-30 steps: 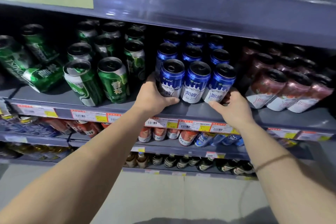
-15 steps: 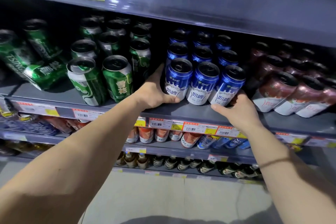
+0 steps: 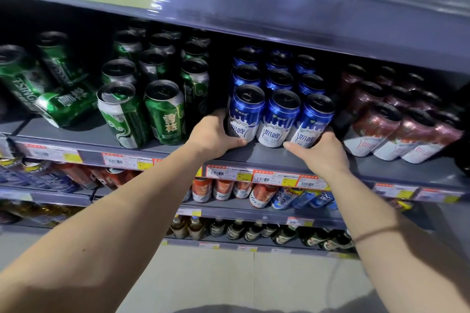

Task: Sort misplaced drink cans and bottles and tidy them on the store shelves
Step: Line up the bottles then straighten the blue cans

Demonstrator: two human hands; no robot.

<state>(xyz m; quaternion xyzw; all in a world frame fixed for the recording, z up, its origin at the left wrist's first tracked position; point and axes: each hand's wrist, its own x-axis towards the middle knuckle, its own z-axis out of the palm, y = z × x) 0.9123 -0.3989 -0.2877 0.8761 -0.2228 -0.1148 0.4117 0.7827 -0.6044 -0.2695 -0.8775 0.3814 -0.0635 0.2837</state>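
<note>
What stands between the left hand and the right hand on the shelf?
In the head view, the front row of three blue cans stands between them: the left hand holds the leftmost can's side, and the right hand the rightmost's.

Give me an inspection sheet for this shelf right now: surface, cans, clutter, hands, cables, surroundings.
Surface: grey shelf, price tags along its edge.
Job's things: blue cans upright in three files; green cans and maroon cans alongside.
Clutter: toppled green can lying at far left.
Grips: left hand wraps the left front blue can; right hand presses the right front one.
Cables: nothing seen.
Surroundings: lower shelves with cans and bottles; pale floor.
</note>
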